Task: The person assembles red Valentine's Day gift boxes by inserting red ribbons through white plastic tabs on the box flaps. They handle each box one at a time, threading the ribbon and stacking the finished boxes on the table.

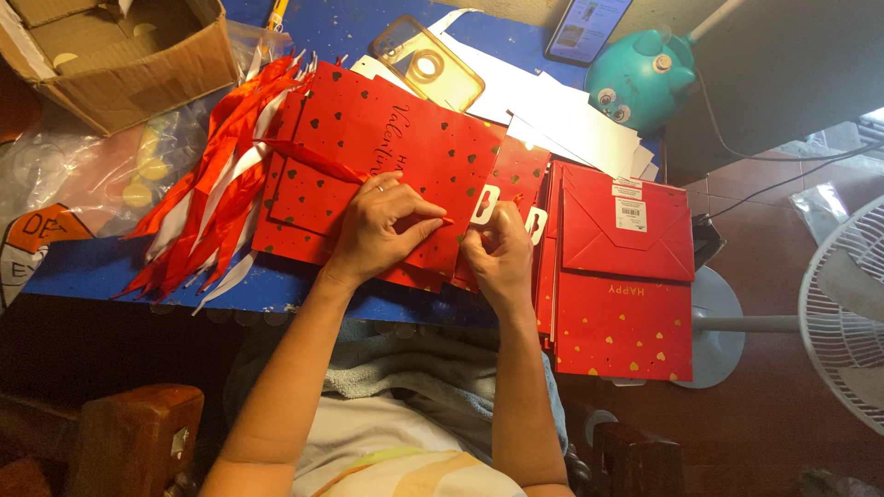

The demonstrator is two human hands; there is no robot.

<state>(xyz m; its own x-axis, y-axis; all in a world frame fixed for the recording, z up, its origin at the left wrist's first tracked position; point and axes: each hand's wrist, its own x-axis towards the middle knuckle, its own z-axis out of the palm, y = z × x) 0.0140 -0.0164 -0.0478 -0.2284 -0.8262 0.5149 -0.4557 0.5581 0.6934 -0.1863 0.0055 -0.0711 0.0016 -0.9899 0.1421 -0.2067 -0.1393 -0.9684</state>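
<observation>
My left hand (379, 228): lies on the flat red gift bag (405, 156), fingers curled shut, thumb and forefinger pinching a thin red ribbon (318, 158) at its tip, near the bag's lower right edge.
My right hand (497, 247): closed against the bag's edge beside a white hanger tab (484, 204); whether I pinch the tab or the paper, I cannot tell.
Where the bag lies: on the blue table (101, 267), straight ahead of me, atop other red sheets.
Tabs counted: two, the second white tab (537, 224) just right of my right hand.
Bags counted: one under my hands; one folded red bag (624, 276) to the right; how many lie beneath, I cannot count.
Ribbons: a fan of red and white ribbons (216, 193) to the left, too overlapped to number.
Others, one each: cardboard box (120, 51), clear phone case (427, 63), phone (587, 26), teal toy (640, 81), white fan (843, 317).
Cut off: box, phone and fan run past the picture's edges.
Hard to make out: my fingertips' contact, hidden by my knuckles.
</observation>
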